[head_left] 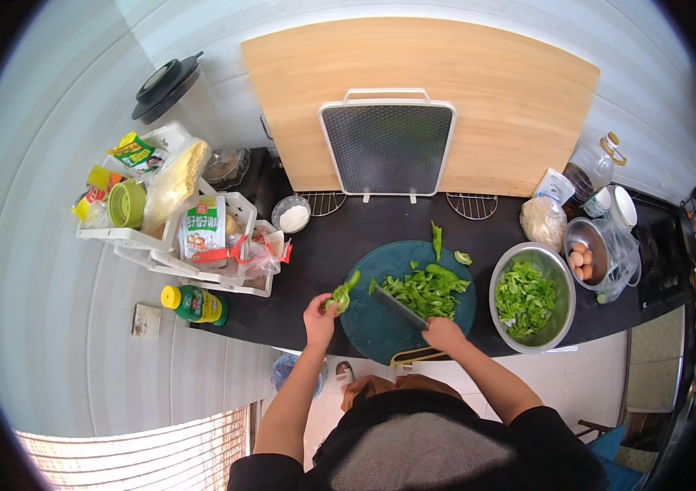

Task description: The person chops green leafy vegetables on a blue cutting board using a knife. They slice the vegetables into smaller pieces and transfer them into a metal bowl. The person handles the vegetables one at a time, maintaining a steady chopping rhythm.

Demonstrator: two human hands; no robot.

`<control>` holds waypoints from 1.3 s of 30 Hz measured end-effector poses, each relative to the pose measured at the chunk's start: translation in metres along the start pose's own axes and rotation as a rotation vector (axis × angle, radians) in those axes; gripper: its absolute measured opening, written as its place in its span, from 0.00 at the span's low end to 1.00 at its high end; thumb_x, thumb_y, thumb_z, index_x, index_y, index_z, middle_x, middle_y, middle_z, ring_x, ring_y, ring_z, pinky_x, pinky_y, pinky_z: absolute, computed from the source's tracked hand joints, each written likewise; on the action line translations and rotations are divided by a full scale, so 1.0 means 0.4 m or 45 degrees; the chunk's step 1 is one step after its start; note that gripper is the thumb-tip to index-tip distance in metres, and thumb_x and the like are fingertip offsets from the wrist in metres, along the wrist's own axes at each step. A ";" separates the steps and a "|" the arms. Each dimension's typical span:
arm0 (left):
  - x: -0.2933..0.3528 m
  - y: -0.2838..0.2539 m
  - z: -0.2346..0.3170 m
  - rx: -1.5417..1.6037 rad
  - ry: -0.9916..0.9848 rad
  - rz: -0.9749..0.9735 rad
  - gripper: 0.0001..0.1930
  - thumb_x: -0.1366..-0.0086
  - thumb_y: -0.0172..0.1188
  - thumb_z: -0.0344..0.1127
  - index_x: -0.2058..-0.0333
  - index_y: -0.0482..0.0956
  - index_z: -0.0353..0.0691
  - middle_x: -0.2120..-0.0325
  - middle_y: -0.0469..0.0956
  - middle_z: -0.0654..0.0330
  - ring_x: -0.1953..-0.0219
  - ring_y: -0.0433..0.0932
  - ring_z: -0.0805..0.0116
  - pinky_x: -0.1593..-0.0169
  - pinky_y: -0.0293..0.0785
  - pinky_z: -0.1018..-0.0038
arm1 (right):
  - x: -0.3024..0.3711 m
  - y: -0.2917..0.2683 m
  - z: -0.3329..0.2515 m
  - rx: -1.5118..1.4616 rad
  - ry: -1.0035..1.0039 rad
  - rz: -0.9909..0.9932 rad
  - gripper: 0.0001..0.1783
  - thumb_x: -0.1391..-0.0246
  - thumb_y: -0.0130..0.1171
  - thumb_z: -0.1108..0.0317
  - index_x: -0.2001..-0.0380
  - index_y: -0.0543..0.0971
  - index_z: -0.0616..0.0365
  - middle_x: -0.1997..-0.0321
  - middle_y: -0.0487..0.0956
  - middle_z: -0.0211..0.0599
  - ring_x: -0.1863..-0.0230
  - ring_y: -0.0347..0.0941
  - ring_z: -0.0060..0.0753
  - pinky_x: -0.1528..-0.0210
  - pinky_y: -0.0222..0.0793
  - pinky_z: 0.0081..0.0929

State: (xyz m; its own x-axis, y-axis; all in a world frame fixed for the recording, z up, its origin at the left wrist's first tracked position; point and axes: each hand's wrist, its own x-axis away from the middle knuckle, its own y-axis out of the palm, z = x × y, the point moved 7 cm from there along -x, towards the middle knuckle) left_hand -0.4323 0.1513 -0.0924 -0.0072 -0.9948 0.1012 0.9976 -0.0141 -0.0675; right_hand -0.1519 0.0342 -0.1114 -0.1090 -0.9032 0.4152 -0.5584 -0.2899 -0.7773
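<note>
My left hand (320, 322) is closed on a piece of green pepper (343, 294), held up by the left rim of a round dark green cutting board (368, 335). In my right hand (444, 334) is the handle of a kitchen knife (399, 308). Its blade slants toward the far left over the board, along the edge of a heap of cut green pepper (423, 290). Beyond the board's far rim lie a long green pepper strip (436, 240) and a small pepper piece (462, 258). To the right, a steel bowl (564, 315) holds chopped greens (526, 299).
White baskets (151, 260) of packets and a yellow-capped green bottle (200, 304) stand left. Near them is a small bowl of white powder (292, 216). Eggs (581, 255) sit in a metal bowl at right. A framed dark board (389, 147) leans on a large wooden board (520, 98).
</note>
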 end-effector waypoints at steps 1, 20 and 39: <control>0.022 -0.013 -0.021 -0.059 0.001 -0.014 0.10 0.44 0.56 0.23 0.62 0.75 0.33 0.73 0.75 0.61 0.73 0.74 0.77 0.71 0.73 0.81 | 0.001 -0.019 0.008 -0.024 0.036 0.016 0.14 0.57 0.54 0.60 0.73 0.77 0.61 0.72 0.77 0.51 0.66 0.74 0.53 0.61 0.69 0.43; 0.225 0.152 -0.047 -0.753 0.311 -0.262 0.13 0.52 0.61 0.27 0.64 0.74 0.37 0.65 0.73 0.53 0.60 0.71 0.50 0.57 0.69 0.64 | 0.093 -0.027 -0.090 0.145 -0.181 -0.020 0.10 0.51 0.51 0.64 0.70 0.73 0.60 0.75 0.77 0.47 0.71 0.74 0.51 0.67 0.70 0.44; 0.220 0.171 -0.065 -0.849 0.349 -0.368 0.12 0.54 0.59 0.25 0.68 0.72 0.39 0.70 0.71 0.54 0.62 0.71 0.52 0.59 0.69 0.64 | -0.033 0.072 -0.145 0.017 -0.187 0.040 0.10 0.57 0.52 0.69 0.73 0.72 0.67 0.77 0.76 0.56 0.71 0.73 0.56 0.67 0.70 0.45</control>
State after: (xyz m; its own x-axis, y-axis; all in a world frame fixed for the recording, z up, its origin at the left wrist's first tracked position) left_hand -0.3664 0.0603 -0.1139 -0.3644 -0.9305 -0.0370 0.7018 -0.2482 -0.6678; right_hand -0.2143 0.0562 -0.1118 -0.0043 -0.9483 0.3173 -0.5455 -0.2637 -0.7955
